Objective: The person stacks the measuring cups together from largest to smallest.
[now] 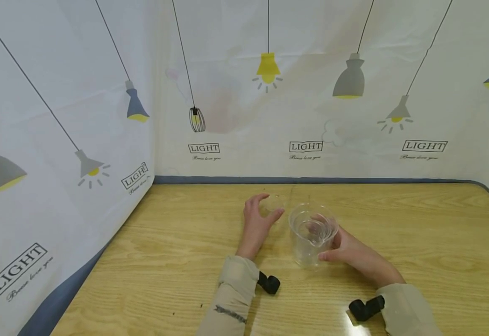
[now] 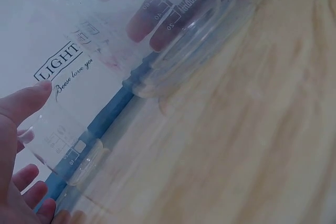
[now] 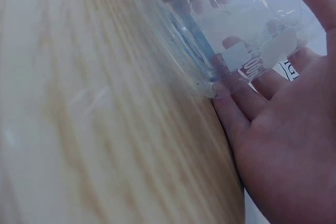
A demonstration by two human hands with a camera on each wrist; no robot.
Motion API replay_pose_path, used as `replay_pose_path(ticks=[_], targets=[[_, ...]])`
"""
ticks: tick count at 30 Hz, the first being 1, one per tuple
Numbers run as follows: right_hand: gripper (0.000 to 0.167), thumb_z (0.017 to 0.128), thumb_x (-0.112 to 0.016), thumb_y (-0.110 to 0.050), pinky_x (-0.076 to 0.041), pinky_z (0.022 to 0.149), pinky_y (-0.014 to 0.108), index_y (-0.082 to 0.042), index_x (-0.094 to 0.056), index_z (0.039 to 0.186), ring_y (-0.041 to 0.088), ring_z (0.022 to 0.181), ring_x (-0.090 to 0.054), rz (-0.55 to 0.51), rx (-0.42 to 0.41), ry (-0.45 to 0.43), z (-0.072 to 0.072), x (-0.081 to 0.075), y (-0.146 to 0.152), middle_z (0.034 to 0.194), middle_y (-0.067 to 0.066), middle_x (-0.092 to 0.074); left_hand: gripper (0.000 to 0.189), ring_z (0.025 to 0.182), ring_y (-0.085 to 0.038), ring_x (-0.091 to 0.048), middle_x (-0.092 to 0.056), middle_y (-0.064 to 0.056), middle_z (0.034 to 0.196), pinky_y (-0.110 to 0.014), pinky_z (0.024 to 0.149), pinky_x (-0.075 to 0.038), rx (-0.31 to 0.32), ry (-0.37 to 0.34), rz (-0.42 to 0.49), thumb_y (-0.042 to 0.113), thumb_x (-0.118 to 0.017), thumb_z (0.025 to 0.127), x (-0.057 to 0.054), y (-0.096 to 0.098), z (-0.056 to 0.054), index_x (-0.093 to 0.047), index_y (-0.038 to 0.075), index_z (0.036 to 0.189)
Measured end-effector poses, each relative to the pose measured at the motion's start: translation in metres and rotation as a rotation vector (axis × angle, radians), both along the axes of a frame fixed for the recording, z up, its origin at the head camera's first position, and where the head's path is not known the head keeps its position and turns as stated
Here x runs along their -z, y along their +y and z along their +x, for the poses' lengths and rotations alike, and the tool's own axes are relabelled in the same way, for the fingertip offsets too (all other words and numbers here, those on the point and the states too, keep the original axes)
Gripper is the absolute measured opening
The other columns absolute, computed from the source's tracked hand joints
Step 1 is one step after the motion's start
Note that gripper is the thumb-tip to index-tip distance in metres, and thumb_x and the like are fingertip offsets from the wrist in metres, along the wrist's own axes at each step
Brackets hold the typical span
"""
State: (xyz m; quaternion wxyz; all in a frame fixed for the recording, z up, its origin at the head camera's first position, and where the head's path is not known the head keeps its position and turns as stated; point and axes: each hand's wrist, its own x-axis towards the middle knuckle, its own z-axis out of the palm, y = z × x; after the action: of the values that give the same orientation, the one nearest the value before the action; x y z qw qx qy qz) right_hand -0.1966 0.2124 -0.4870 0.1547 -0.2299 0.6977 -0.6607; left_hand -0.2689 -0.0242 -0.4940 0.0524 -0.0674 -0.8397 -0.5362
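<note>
A large clear beaker (image 1: 304, 252) stands upright on the wooden table, with a second, smaller round rim showing inside it. My right hand (image 1: 351, 249) grips it from the right, thumb at the front and fingers round the far side, seen through the clear wall. To its left is a small clear beaker (image 2: 63, 148) with white volume marks, faint in the head view. My left hand (image 1: 258, 221) holds this small beaker from the left, between the thumb and curled fingers. In the left wrist view its base is right at the tabletop.
The wooden table (image 1: 164, 261) reaches back to a white curtain (image 1: 236, 112) printed with lamps, which also runs along the left side. Black wrist mounts (image 1: 271, 283) stick out from both sleeves. Small dark specks lie on the table at the front left.
</note>
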Motion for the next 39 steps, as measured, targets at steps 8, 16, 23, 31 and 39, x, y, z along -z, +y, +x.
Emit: replay_pose_path(ticks=[8,16,23,31,39], targets=[[0.084,0.076,-0.065,0.002,-0.031,0.093,0.017,-0.009,-0.014,0.141,0.022,0.126,-0.032,-0.015,0.002,0.012,-0.0007,-0.0002,-0.0016,0.140,0.015,-0.031,0.067,0.122,-0.017,-0.029,-0.027,0.004,0.133,-0.044,0.095,-0.032,-0.014,-0.026,0.045,0.056,-0.063,0.073,-0.0010,-0.0013,-0.0006,-0.044,0.021,0.127],[0.084,0.076,-0.064,0.004,-0.030,0.093,0.016,-0.007,-0.013,0.141,0.021,0.126,-0.032,-0.031,-0.007,0.013,0.0009,-0.0021,-0.0029,0.140,0.018,-0.029,0.060,0.123,-0.018,-0.028,-0.028,0.004,0.134,-0.046,0.096,-0.031,-0.008,-0.022,0.042,0.049,-0.062,0.078,0.0002,-0.0009,-0.0001,-0.045,0.022,0.129],[0.084,0.075,-0.066,0.001,-0.029,0.093,0.015,-0.008,-0.014,0.141,0.016,0.125,-0.034,0.008,0.012,0.007,0.0009,-0.0028,-0.0028,0.140,0.015,-0.032,0.061,0.124,-0.020,-0.028,-0.027,0.005,0.135,-0.048,0.095,-0.031,0.007,-0.023,0.055,0.048,-0.063,0.077,-0.0009,-0.0018,0.0005,-0.043,0.027,0.130],[0.083,0.076,-0.066,-0.001,-0.028,0.093,0.014,-0.012,-0.016,0.141,0.016,0.126,-0.033,0.041,0.026,0.004,0.0022,-0.0025,-0.0032,0.140,0.012,-0.032,0.059,0.123,-0.019,-0.030,-0.028,0.006,0.134,-0.046,0.094,-0.033,0.009,-0.019,0.059,0.044,-0.066,0.077,0.0022,-0.0035,-0.0009,-0.046,0.024,0.129],[0.081,0.076,-0.064,0.003,-0.032,0.093,0.018,-0.009,-0.017,0.140,0.022,0.124,-0.034,-0.006,0.010,0.025,0.0022,-0.0020,-0.0023,0.139,0.018,-0.031,0.061,0.123,-0.021,-0.030,-0.030,0.002,0.134,-0.046,0.096,-0.031,0.015,0.012,0.066,0.044,-0.068,0.074,0.0000,-0.0024,-0.0031,-0.048,0.018,0.125]])
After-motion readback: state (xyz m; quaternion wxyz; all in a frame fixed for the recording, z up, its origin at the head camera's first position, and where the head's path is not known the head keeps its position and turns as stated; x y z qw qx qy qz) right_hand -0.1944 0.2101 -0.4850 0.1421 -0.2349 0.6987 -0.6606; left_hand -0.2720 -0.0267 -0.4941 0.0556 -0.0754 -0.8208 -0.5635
